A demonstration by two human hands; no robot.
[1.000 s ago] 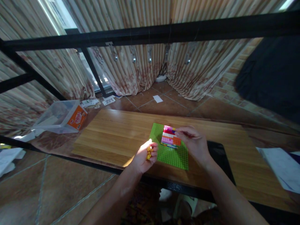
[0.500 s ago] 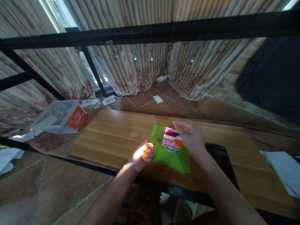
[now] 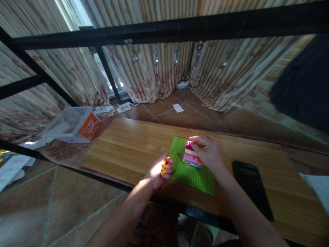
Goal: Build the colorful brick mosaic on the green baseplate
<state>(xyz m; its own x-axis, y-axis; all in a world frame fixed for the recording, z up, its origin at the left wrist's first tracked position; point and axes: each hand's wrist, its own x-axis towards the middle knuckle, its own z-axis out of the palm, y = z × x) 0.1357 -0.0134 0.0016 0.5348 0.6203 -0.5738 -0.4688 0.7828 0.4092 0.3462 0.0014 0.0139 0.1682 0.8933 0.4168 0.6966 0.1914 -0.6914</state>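
Note:
My left hand (image 3: 160, 173), in sunlight beside the left edge of a green baseplate (image 3: 199, 183), is curled around several small yellow-orange toy bricks (image 3: 163, 168). On the baseplate stands a block of stacked bricks (image 3: 190, 156), its top striped in pink, red, white and orange. Over the right part of this block, my right hand (image 3: 207, 151) reaches with thumb and fingertips pinched together at its far edge. Whatever is between those fingertips is too small to make out. Part of the block's top is hidden by that hand.
The baseplate lies on a wooden table (image 3: 123, 147). To the right is a black phone-like slab (image 3: 252, 187), with white paper (image 3: 317, 187) farther right. A clear plastic bin (image 3: 68, 125) with an orange label sits at left. A black metal bar (image 3: 144, 32) crosses before the curtains.
My right hand has come down from beside the block's far right corner onto its top, covering more of it. My left hand keeps its hold on the bricks. The view has shifted slightly.

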